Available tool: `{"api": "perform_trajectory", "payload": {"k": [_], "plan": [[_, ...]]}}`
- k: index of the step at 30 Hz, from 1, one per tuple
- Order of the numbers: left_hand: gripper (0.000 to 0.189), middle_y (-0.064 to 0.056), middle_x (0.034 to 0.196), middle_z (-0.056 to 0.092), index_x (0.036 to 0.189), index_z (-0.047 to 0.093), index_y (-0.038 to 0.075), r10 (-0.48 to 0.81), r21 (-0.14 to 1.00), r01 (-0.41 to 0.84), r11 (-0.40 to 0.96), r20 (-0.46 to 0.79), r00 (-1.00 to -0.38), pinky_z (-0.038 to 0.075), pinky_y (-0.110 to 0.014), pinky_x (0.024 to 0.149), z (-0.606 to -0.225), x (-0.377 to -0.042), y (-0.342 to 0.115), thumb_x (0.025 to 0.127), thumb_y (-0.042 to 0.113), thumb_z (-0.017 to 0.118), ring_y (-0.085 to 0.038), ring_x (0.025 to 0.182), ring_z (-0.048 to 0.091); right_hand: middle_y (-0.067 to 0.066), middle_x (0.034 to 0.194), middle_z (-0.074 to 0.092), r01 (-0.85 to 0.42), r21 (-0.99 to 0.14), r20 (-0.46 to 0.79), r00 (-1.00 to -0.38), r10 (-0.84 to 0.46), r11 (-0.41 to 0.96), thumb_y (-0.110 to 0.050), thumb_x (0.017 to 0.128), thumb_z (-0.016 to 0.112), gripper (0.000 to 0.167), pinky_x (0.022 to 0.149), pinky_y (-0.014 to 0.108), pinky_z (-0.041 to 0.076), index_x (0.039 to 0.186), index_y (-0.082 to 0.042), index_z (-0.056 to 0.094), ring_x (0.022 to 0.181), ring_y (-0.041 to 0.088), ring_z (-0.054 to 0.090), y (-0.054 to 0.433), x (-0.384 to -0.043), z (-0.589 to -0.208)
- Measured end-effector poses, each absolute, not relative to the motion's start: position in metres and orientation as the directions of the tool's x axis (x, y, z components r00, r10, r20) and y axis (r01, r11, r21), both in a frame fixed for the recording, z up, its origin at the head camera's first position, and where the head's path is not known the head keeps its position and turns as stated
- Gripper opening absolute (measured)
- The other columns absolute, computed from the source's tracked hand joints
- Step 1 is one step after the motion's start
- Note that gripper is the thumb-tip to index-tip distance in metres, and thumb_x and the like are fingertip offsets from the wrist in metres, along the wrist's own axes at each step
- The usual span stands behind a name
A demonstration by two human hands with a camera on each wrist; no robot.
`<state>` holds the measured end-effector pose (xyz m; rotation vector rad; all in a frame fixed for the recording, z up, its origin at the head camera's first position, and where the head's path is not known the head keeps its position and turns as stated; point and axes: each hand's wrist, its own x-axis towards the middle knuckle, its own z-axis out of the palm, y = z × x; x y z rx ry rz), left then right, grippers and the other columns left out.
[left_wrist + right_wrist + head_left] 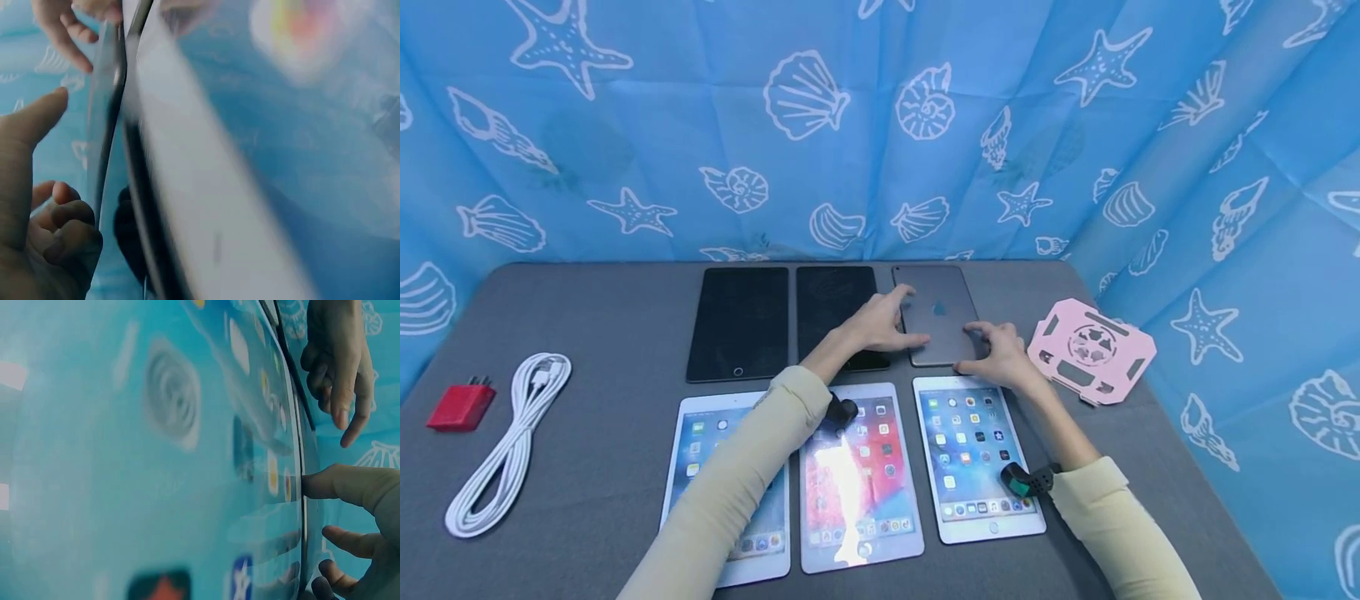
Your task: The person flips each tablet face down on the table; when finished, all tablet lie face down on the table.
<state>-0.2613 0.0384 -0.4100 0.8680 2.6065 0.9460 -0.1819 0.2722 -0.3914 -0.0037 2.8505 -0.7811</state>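
Note:
A grey tablet (942, 312) lies back side up at the right end of the far row, an apple logo on its back. My left hand (880, 323) is at its left edge, index finger and thumb spread apart, the thumb reaching over the back. At its lower right side, my right hand (1000, 358) has its fingertips by the edge and its thumb near the bottom corner. In the right wrist view, the right thumb (325, 483) is extended and the other fingers are spread. The left wrist view shows the left thumb (40, 119) raised and the other fingers bent.
Two black-screened tablets (741, 321) (831, 300) lie left of the grey one. Nearer are three lit white-framed tablets (730, 542) (859, 467) (977, 458), partly under my forearms. A pink stand (1093, 350) lies right; a white cable (512, 442) and red charger (462, 407) lie left.

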Motion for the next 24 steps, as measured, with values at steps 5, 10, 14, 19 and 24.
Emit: {"api": "perform_trajectory", "payload": {"k": [5, 10, 14, 19, 24], "plan": [[0.088, -0.001, 0.076, 0.051, 0.159, 0.032, 0.013, 0.592, 0.628, 0.465, 0.624, 0.008, -0.806, 0.036, -0.026, 0.059, -0.401, -0.276, 0.006, 0.091, 0.054, 0.07, -0.012, 0.058, 0.042, 0.033, 0.14, 0.042, 0.019, -0.515, -0.142, -0.988, -0.063, 0.857, -0.022, 0.087, 0.077, 0.065, 0.099, 0.067, 0.036, 0.145, -0.004, 0.052, 0.128, 0.052, 0.035, 0.261, -0.181, -0.385], [0.09, -0.006, 0.086, 0.055, 0.161, 0.028, 0.018, 0.542, 0.577, 0.428, 0.696, -0.031, -0.84, 0.039, -0.03, 0.064, -0.391, -0.289, -0.035, 0.091, 0.058, 0.068, -0.018, 0.067, 0.048, 0.031, 0.144, 0.039, -0.015, -0.564, -0.128, -0.986, -0.106, 0.826, -0.025, 0.088, 0.078, 0.066, 0.095, 0.063, 0.04, 0.146, -0.006, 0.052, 0.125, 0.047, 0.035, 0.25, -0.18, -0.381], [0.095, -0.015, 0.107, 0.06, 0.163, 0.022, 0.017, 0.49, 0.545, 0.369, 0.752, -0.089, -0.867, 0.048, -0.04, 0.081, -0.388, -0.298, -0.069, 0.091, 0.058, 0.068, -0.027, 0.089, 0.057, 0.029, 0.143, 0.042, -0.048, -0.591, -0.115, -0.983, -0.144, 0.805, -0.028, 0.088, 0.08, 0.069, 0.094, 0.059, 0.042, 0.147, -0.007, 0.052, 0.124, 0.044, 0.038, 0.239, -0.181, -0.38], [0.103, -0.025, 0.154, 0.042, 0.165, 0.01, 0.014, 0.445, 0.549, 0.283, 0.787, -0.186, -0.876, 0.039, -0.06, 0.115, -0.39, -0.306, -0.104, 0.092, 0.057, 0.068, -0.041, 0.136, 0.049, 0.027, 0.14, 0.045, -0.078, -0.607, -0.091, -0.982, -0.167, 0.791, -0.026, 0.088, 0.08, 0.067, 0.097, 0.061, 0.043, 0.147, -0.008, 0.053, 0.129, 0.045, 0.04, 0.226, -0.183, -0.378], [0.106, -0.025, 0.167, 0.017, 0.166, 0.002, 0.018, 0.439, 0.571, 0.238, 0.786, -0.245, -0.864, 0.026, -0.066, 0.121, -0.396, -0.308, -0.121, 0.092, 0.057, 0.068, -0.043, 0.151, 0.032, 0.026, 0.141, 0.046, -0.102, -0.619, -0.073, -0.98, -0.187, 0.779, -0.024, 0.087, 0.081, 0.068, 0.099, 0.062, 0.043, 0.148, -0.009, 0.052, 0.131, 0.045, 0.04, 0.212, -0.185, -0.375]]}}
